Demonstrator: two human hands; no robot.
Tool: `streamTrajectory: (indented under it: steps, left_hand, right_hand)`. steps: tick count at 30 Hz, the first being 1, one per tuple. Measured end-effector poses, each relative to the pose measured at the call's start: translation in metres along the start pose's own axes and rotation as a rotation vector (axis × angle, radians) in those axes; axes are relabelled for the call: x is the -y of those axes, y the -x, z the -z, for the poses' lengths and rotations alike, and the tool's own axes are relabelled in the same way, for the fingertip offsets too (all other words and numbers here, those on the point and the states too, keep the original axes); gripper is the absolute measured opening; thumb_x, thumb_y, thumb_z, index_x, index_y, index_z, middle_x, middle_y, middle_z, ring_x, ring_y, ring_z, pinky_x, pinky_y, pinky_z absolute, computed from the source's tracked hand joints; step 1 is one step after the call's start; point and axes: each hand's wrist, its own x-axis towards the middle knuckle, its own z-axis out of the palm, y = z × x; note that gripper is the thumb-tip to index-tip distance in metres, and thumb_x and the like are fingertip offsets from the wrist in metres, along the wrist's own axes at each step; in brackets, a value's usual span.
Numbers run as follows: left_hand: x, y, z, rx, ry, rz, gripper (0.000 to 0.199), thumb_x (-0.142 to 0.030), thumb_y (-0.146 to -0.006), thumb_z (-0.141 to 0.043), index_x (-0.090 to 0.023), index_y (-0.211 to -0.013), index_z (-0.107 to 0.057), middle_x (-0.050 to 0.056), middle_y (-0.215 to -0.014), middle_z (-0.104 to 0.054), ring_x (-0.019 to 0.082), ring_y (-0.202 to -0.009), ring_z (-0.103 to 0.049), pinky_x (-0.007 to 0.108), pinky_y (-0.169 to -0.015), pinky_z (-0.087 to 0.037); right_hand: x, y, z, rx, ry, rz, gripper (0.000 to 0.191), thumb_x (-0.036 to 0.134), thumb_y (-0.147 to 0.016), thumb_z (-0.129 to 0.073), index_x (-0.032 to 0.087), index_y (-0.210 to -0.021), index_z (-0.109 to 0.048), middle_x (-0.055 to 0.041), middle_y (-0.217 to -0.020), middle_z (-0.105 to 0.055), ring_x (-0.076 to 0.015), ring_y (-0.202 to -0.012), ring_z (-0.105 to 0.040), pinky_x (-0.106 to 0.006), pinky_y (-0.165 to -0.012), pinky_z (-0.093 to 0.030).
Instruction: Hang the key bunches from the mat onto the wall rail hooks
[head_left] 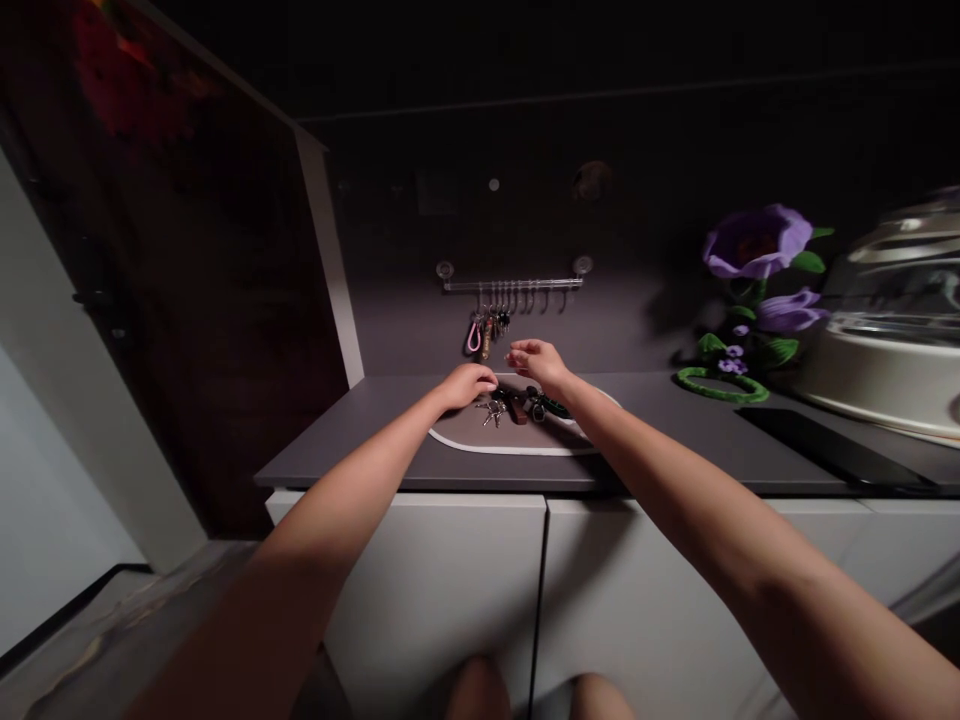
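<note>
Bare forearms (352, 470), left hand (466, 386) and right hand (538, 364), grips open and empty, just above keys (491, 410)

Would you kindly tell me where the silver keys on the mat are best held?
Pinch the keys where they gather, from above with the left hand, right beside them; the blades fan flat on the mat, leaving that end the tightest part.

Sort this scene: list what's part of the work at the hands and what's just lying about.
At the hands: left hand, right hand, loose keys, black key fob, oval mat.

Lying about: hanging keys, wall rail, purple artificial flower, cream lidded appliance.
</note>
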Motion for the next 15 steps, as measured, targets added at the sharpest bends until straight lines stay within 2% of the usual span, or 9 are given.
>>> streamTrajectory:
  steps: [5,8,12,15]
  left_hand:
    - [0.004,0.005,-0.007,0.012,0.137,0.043,0.022,-0.028,-0.076,-0.051,-0.012,-0.08,-0.066,0.004,-0.079,-0.067,0.015,-0.074,-0.057,0.026,-0.072,-0.042]
    - [0.011,0.011,-0.014,0.011,0.219,0.062,0.023,-0.031,-0.075,-0.053,-0.013,-0.081,-0.065,0.004,-0.081,-0.067,0.014,-0.075,-0.057,0.026,-0.073,-0.042]
    - [0.017,0.016,-0.019,-0.004,0.265,0.059,0.021,-0.031,-0.073,-0.056,-0.013,-0.08,-0.066,0.004,-0.081,-0.067,0.014,-0.076,-0.057,0.027,-0.076,-0.042]
    - [0.018,0.018,-0.019,-0.016,0.253,0.061,0.018,-0.029,-0.071,-0.058,-0.013,-0.077,-0.065,0.004,-0.079,-0.066,0.014,-0.075,-0.057,0.027,-0.076,-0.041]
  right_hand:
    - [-0.024,0.013,0.001,0.01,0.166,0.107,0.016,0.01,-0.078,-0.05,0.012,-0.093,-0.057,-0.008,-0.087,-0.066,-0.0099,-0.073,-0.061,-0.023,-0.072,-0.046]
    - [-0.035,0.018,0.003,0.023,0.383,0.207,0.019,0.014,-0.079,-0.051,0.013,-0.095,-0.059,-0.007,-0.089,-0.067,-0.0117,-0.08,-0.061,-0.025,-0.079,-0.045]
    - [-0.038,0.024,0.005,0.053,0.69,0.327,0.023,0.017,-0.08,-0.05,0.016,-0.099,-0.062,-0.0068,-0.094,-0.067,-0.0151,-0.086,-0.06,-0.027,-0.083,-0.042]
    - [-0.039,0.024,0.004,0.087,0.819,0.374,0.023,0.017,-0.08,-0.049,0.015,-0.098,-0.063,-0.0085,-0.095,-0.067,-0.0172,-0.088,-0.06,-0.026,-0.082,-0.042]
